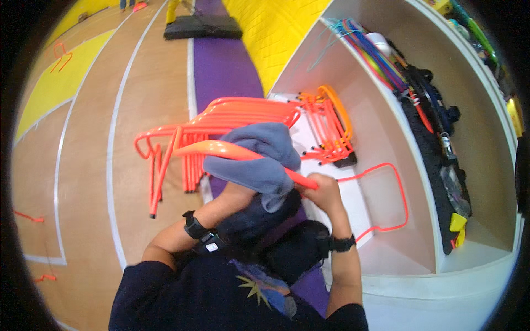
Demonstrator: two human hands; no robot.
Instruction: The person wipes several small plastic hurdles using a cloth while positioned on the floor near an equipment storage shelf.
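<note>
An orange plastic-tube hurdle lies across in front of me, with a blue-grey cloth folded around its bar. My right hand grips the bar's near right end. From below, my left hand holds the cloth against the tube; its fingers are hidden under the fabric. Just beyond, a row of nested orange hurdles stands on the floor, their black-capped feet pointing down.
Right of me is a white shelf unit holding small hurdles, another hurdle and colourful ropes. A black base stands on the purple floor strip ahead. Far off, a person's legs show.
</note>
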